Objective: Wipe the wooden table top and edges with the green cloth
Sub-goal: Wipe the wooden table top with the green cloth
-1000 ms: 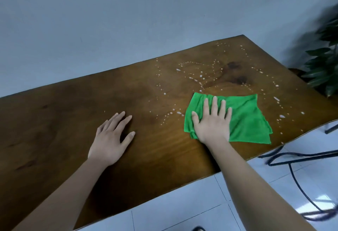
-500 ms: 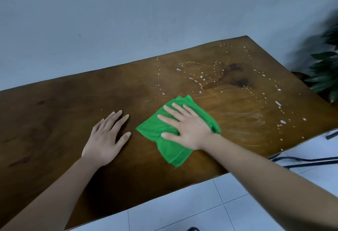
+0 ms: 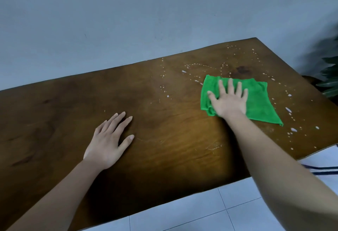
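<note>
Cloth is pinned flat on the surface under the right hand, fingers spread apart. White droplets are left just right of it and beyond (nearest that hand); left hand is rested flat, holding nothing.

A room in a home is showing here: a wooden desk against a plain wall, white floor tiles, a leafy plant.
</note>
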